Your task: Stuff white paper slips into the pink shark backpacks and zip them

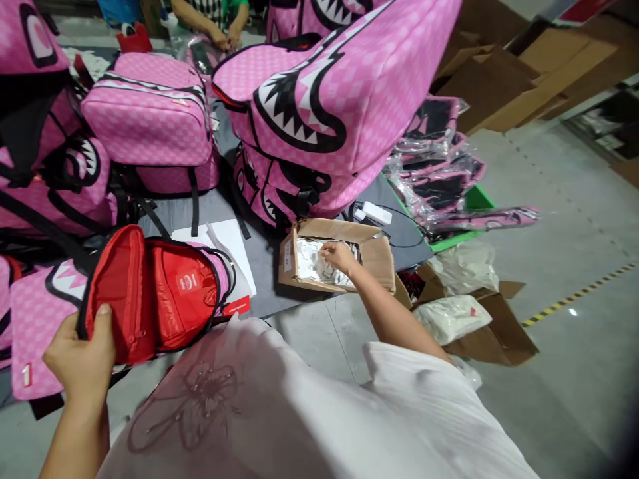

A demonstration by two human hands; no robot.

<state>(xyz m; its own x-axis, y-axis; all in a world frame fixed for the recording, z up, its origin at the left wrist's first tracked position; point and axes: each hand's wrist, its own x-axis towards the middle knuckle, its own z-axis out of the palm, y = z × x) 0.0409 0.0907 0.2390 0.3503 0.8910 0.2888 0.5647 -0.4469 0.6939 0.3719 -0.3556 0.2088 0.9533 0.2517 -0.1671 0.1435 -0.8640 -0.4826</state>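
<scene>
My left hand (86, 356) grips the edge of a pink checkered backpack (37, 319), thumb on its red lining. The backpack lies unzipped, its red inside (184, 286) facing up with a small printed patch. A red hang tag (236, 307) rests by its right side. Over at the centre, my right hand (340, 257) reaches into an open cardboard box (339, 229) filled with small white packets (313, 256). Its fingers are bent together among the packets, and whatever they pinch is too small to make out.
Pink shark-mouth backpacks (150, 113) are piled along the grey table (269, 303). White paper sheets (242, 249) and a white plug-like block (377, 213) lie near the box. Plastic-wrapped bags fill a green crate (479, 197). A co-worker's hands (227, 38) show at the far side.
</scene>
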